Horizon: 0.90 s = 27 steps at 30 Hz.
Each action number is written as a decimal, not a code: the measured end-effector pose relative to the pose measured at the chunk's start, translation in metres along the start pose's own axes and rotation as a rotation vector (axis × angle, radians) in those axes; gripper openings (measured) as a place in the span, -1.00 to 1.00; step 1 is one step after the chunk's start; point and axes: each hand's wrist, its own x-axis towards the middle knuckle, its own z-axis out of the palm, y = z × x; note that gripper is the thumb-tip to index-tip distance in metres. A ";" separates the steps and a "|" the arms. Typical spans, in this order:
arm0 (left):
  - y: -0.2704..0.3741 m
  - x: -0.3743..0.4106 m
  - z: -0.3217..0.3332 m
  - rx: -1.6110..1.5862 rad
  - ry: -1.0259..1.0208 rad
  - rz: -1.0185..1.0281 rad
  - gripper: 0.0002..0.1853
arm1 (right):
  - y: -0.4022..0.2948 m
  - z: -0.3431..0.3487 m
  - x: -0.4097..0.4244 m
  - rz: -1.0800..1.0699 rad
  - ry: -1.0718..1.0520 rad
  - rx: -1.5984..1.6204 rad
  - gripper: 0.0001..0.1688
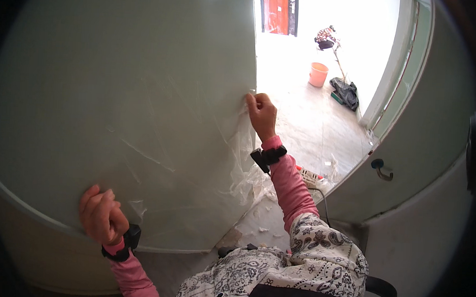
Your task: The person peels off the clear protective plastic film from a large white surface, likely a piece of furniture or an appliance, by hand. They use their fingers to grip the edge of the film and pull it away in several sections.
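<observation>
A large grey-green door panel stands before me, with creased clear plastic film hanging loose along its right edge. At that edge my right hand is raised, thumb and forefinger pinching the film. Near the panel's lower left, my left hand has its fingers curled against or just off the surface; whether something is between them is hidden. A small raised flap of film shows just right of the left hand. Both wrists wear black bands over pink sleeves.
Through the doorway stand an orange bucket and a black plastic bag, with a stick leaning by the wall. A metal hook juts from the panel at right. A cable and film scraps lie on the floor beside me.
</observation>
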 end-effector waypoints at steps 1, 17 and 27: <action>0.000 -0.001 0.000 -0.002 0.002 -0.006 -0.69 | 0.001 0.001 0.001 -0.092 -0.052 -0.121 -0.64; -0.002 -0.031 -0.014 0.095 -0.145 -0.130 -0.80 | -0.010 0.005 -0.009 0.157 0.034 0.176 -0.66; -0.003 -0.030 -0.013 0.093 -0.150 -0.139 -0.78 | 0.016 0.011 -0.002 0.080 0.040 0.219 -0.74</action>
